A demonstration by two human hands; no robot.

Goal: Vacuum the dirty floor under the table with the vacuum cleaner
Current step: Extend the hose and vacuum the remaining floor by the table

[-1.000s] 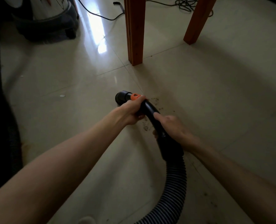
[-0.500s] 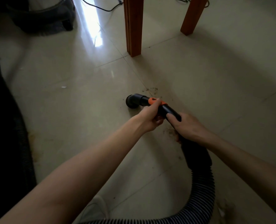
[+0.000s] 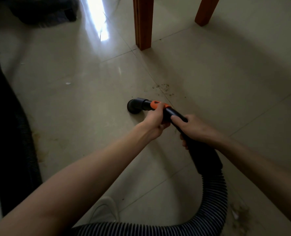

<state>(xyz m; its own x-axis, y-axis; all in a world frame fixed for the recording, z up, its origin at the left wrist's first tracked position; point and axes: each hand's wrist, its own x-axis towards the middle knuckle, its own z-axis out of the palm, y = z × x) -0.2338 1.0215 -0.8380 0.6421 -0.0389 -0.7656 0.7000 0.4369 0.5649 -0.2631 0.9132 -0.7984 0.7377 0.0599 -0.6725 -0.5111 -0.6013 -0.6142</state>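
- Head view: your left hand (image 3: 155,120) is wrapped around the rigid black plastic vacuum tube (image 3: 172,114), fingers curled under it just behind the orange plastic collar (image 3: 155,105)
- Your right hand (image 3: 195,127) grasps the same tube just behind the left one, thumb lying along the top and fingers curled beneath; the two hands nearly touch
- The round black nozzle (image 3: 134,106) at the tube's front end points left and sits low at the glossy pale beige tiled floor (image 3: 217,79); you cannot tell whether it touches the tile
- A patch of small brown crumbs (image 3: 163,89) lies on the floor just beyond the collar, apart from the nozzle opening
- Behind your right hand the tube widens into a black cuff (image 3: 206,159), then the grey ribbed flexible hose (image 3: 216,198) loops down and runs left along the bottom edge
- More brownish debris (image 3: 240,217) lies beside the hose bend at lower right
- Two reddish-brown wooden table legs stand ahead: the nearer leg (image 3: 143,23) up centre, the farther leg (image 3: 206,11) at upper right
- The dark vacuum cleaner body (image 3: 44,12) sits at upper left, blurred
- A small white scrap (image 3: 68,83) lies on the tile at left
- Your white shoe (image 3: 105,212) shows beneath your left forearm, near the hose
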